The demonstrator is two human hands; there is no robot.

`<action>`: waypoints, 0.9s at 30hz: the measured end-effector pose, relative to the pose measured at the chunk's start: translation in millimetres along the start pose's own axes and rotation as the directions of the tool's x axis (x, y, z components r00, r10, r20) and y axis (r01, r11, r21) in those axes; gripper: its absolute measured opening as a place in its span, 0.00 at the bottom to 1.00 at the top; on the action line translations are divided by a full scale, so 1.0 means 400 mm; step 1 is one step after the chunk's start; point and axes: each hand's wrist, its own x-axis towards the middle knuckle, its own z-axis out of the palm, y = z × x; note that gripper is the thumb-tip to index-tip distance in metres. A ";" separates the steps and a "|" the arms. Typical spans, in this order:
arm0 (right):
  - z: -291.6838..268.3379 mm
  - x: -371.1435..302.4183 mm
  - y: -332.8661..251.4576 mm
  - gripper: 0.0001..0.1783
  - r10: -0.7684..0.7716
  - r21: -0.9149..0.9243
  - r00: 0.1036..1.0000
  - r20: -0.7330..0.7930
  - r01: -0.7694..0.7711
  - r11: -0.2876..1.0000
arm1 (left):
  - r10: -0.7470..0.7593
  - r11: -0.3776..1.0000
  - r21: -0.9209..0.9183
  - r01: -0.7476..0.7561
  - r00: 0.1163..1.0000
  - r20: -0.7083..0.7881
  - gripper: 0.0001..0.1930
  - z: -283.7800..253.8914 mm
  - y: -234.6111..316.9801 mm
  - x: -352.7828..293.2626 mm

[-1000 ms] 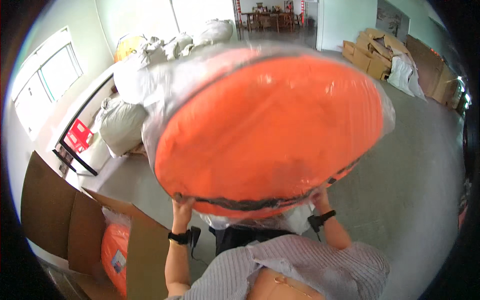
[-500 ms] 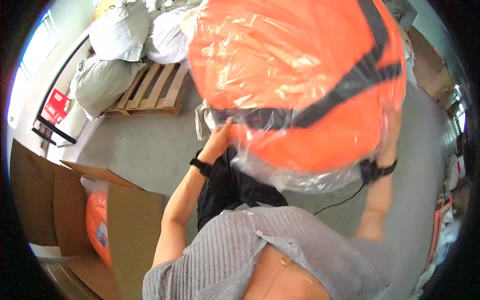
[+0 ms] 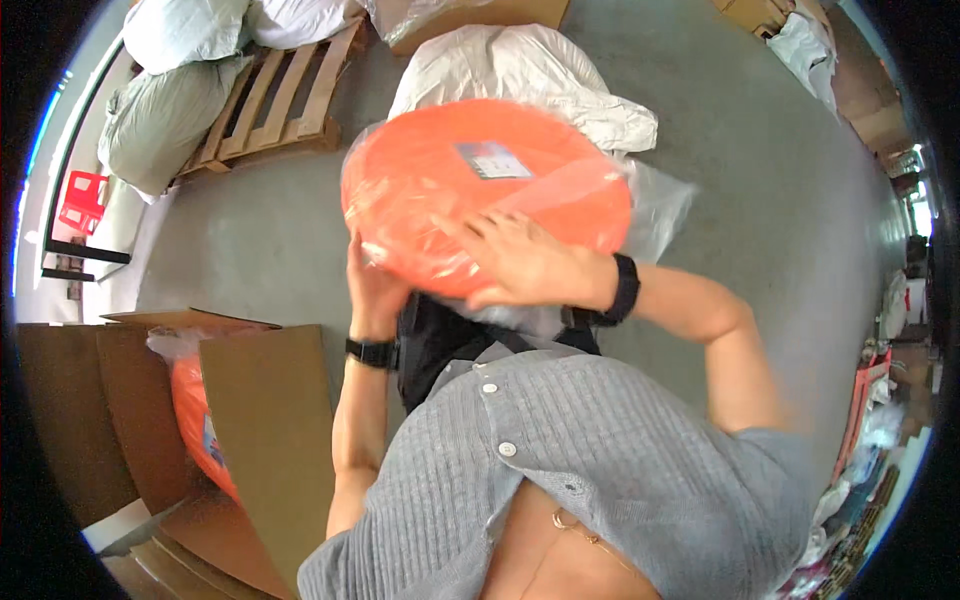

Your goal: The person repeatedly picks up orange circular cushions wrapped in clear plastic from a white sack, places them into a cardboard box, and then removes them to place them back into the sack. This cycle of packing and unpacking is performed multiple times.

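A round, flat orange package (image 3: 430, 170) wrapped in clear plastic lies in front of my body, with a pale label (image 3: 492, 160) facing up. At its near left edge my left hand (image 3: 377, 295) holds on, the thumb against the side and the other fingers partly hidden. My right hand (image 3: 525, 262) rests flat across the near top, fingers stretched out over the plastic. Loose clear wrapping (image 3: 660, 210) sticks out at the package's right. Just beyond it is a bulky white sack (image 3: 500, 70), partly covered by the package.
An open cardboard box (image 3: 265, 430) at the left holds another plastic-wrapped orange package (image 3: 190, 400). Farther back, a wooden pallet (image 3: 270, 110) stands beside stuffed sacks (image 3: 165, 120). A red stool (image 3: 82, 200) is by the left wall; assorted goods (image 3: 870, 430) line the right side.
The orange package has come down and turned over: its black-strapped side is gone from view and the labelled side faces up. My right hand has moved from its right edge onto its top.
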 end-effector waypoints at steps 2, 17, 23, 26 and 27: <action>0.028 -0.061 0.037 0.38 0.143 -0.060 0.976 0.161 -0.135 0.989 | 0.215 0.948 0.253 -0.195 0.975 -0.050 0.30 -0.088 0.054 -0.008; 0.154 -0.334 0.463 0.45 0.792 0.525 0.608 0.063 -0.695 0.492 | -0.133 -0.903 0.380 -0.202 0.971 0.201 0.31 0.004 -0.006 -0.120; 0.426 -0.524 0.383 0.34 0.447 0.750 0.618 0.647 -0.622 -0.225 | 0.124 -0.650 0.755 0.083 0.992 -0.002 0.10 0.012 0.071 -0.146; 0.497 -0.567 0.347 0.25 0.400 0.701 0.577 0.712 -0.546 -0.459 | 0.143 -0.555 0.807 0.204 0.979 -0.149 0.05 0.036 0.094 -0.163; 0.539 -0.600 0.364 0.23 0.421 0.684 0.553 0.719 -0.454 -0.570 | 0.121 -0.568 0.793 0.221 0.975 -0.185 0.04 0.029 0.118 -0.164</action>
